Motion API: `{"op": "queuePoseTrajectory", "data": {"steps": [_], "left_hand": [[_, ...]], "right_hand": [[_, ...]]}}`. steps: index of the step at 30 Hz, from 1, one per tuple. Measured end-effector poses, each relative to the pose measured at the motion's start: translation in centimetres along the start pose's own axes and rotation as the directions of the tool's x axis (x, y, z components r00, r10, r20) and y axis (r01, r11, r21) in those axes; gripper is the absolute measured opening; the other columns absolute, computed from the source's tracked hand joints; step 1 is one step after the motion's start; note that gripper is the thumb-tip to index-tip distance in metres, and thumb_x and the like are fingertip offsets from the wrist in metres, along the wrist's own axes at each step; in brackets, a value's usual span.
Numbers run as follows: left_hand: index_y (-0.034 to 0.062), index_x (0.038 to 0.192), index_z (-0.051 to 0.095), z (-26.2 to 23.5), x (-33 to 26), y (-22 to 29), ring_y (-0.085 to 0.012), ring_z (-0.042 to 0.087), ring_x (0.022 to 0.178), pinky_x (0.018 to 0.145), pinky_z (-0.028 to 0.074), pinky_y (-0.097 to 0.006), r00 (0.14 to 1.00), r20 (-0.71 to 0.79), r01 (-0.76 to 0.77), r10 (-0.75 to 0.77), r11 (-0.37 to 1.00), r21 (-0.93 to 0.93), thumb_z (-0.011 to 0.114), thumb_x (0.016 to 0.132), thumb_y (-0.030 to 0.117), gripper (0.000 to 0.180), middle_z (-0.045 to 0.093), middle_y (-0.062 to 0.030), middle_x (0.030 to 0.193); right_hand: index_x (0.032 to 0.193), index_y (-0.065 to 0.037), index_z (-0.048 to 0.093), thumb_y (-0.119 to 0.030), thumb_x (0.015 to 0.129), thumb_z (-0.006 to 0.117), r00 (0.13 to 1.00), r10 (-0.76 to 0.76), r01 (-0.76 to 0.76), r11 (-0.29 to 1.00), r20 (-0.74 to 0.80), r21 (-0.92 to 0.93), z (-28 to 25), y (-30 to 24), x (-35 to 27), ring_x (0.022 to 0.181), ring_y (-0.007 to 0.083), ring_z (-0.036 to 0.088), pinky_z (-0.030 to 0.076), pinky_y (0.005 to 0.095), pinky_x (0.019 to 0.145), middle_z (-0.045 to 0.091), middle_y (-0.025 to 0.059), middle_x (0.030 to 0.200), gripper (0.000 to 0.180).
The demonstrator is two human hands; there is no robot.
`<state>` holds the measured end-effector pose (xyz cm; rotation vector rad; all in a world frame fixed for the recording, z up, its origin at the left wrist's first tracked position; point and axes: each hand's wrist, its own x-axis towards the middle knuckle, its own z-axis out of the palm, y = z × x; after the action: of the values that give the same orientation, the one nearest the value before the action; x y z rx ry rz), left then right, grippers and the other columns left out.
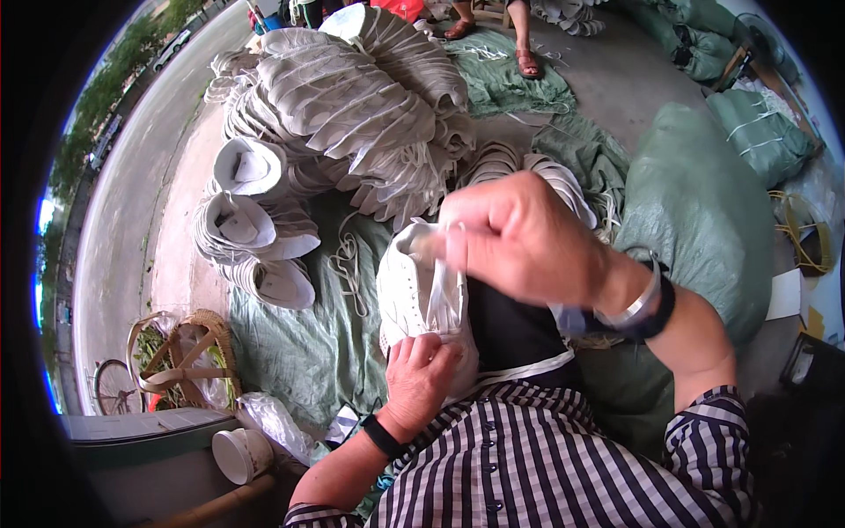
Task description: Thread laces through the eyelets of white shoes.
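Head cam: L hand clasps wht shoe; R hand pinched, contents blurred.

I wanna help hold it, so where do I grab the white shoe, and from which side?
Probably grip the white shoe along its long left wall, coming from the left. That side looks uncovered, while the person's left hand is on the near end and the right hand covers the upper right in this view.
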<state>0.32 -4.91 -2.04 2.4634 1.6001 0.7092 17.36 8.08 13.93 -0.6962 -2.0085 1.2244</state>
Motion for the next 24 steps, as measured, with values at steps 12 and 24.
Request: {"op": "queuePoseTrajectory", "data": {"steps": [12,24], "left_hand": [[0.0029,0.091,0.065,-2.0,4.0,-3.2,-0.016,0.062,0.071,0.062,0.05,-0.027,0.909,-0.037,0.318,-0.414,0.75,-0.579,0.064,0.078,0.0,0.013,0.062,-0.0072,0.078],[0.0041,0.091,0.061,-1.8,5.7,-2.5,-0.0198,0.058,0.082,0.078,0.047,-0.03,0.929,0.113,0.334,-0.353,0.667,-0.665,0.056,0.084,0.009,0.01,0.06,-0.0076,0.085]], "right_hand": [[0.078,-0.007,0.054,-0.013,0.069,0.067,0.88,-0.431,0.455,0.652,0.198,-0.607,-1.6,-0.1,-0.7,0.056,0.0205,0.058,0.045,0.032,0.049,0.05,0.003,0.066,0.016],[0.072,-0.008,0.053,-0.016,0.072,0.065,0.831,-0.537,0.516,0.643,0.146,-0.566,0.2,1.1,-2.4,0.052,0.0113,0.052,0.04,0.0274,0.041,0.042,0.0,0.062,0.014]]}}
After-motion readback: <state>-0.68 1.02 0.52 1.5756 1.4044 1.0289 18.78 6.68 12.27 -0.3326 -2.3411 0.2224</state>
